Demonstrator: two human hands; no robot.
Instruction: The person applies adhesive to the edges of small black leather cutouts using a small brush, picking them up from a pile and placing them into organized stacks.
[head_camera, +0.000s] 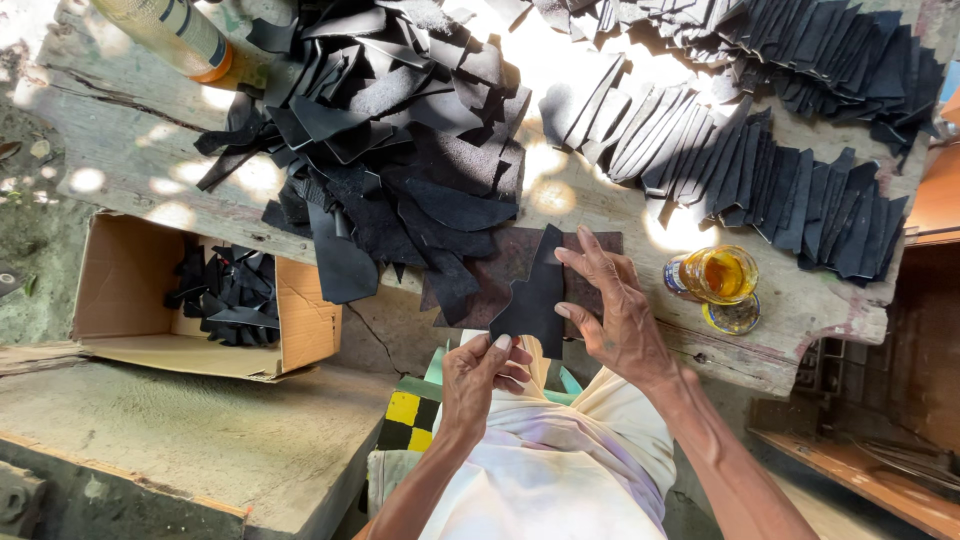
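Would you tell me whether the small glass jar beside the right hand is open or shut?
Open. The glass jar stands upright with amber liquid showing through its uncovered mouth, and a round lid lies on the wooden bench just beside it.

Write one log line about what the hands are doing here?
left hand: pinches bottom of black leather piece | right hand: fingers press its right edge | under it: dark board | nearby: glue jar
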